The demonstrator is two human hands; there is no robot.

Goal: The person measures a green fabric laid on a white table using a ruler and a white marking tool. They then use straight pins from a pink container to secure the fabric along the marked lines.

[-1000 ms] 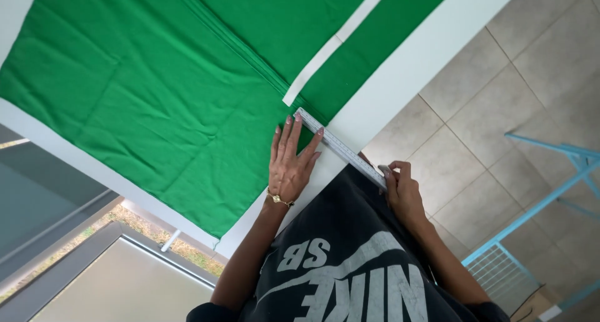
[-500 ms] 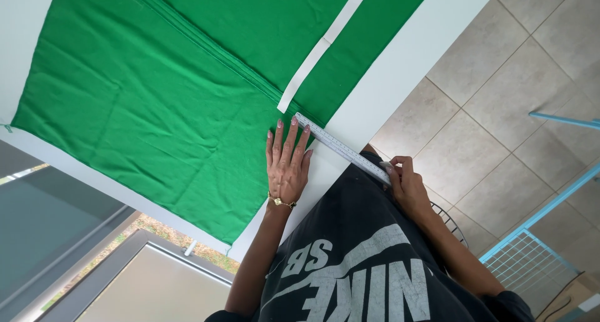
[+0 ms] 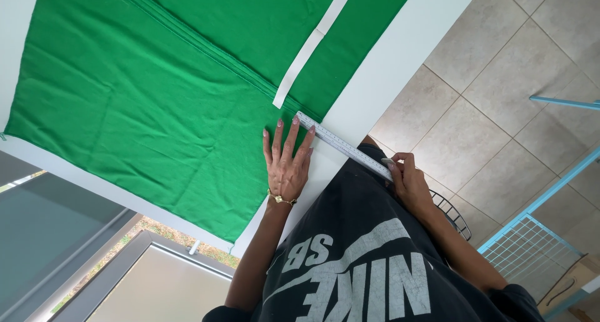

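On the white table [image 3: 400,65], green fabric [image 3: 156,90] lies creased.
Left hand [image 3: 287,166] presses it flat, fingers spread; right hand [image 3: 406,178] pinches a clear ruler [image 3: 340,145].

Green fabric [image 3: 162,103] spread flat on white table; metal ruler [image 3: 344,145] angled across its edge

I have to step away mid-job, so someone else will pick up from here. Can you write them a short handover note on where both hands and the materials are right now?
Left hand: flat, fingers spread, pressing the corner of the green woven fabric on the white table.
Right hand: pinching the near end of the long metal ruler, which runs off the table edge; its far end touches the fabric corner.
A white strip lies on the fabric.
Done: fabric spread flat, ruler set at its corner.
Left: no marks or cuts are visible along the ruler.
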